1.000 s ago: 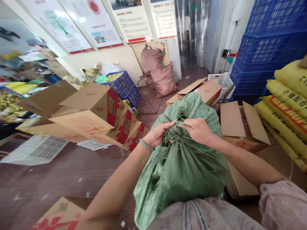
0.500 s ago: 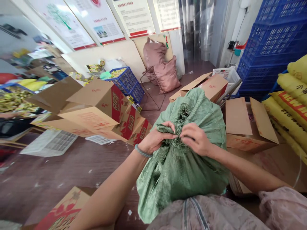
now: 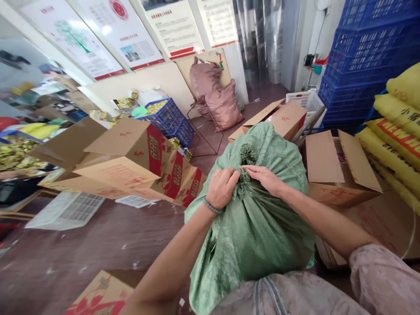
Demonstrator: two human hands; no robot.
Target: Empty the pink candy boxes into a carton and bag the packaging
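Observation:
A bulging green woven sack (image 3: 262, 232) stands upright against my front, its mouth bunched together with frayed strands around it. My left hand (image 3: 223, 187), with a grey-green band at the wrist, is closed on the left side of the gathered neck. From the right, my right hand (image 3: 262, 176) pinches at the frayed sack neck, thumb and fingers close together. Whether a cord lies between those fingertips is too small to tell. The sack's far side and underside are hidden.
Open cardboard boxes (image 3: 121, 148) stand to the left, and another open box (image 3: 341, 166) to the right. Yellow sacks (image 3: 390, 140) and stacked blue crates (image 3: 356, 65) rise at the right. Brown sacks (image 3: 226, 107) lean by the wall. A cardboard box (image 3: 101, 293) sits at lower left.
My left hand has turned knuckles-up and lies over the neck; the green flap it held out no longer shows. My right hand has shifted slightly up, its fingers straighter, and the dark strip there is gone from sight.

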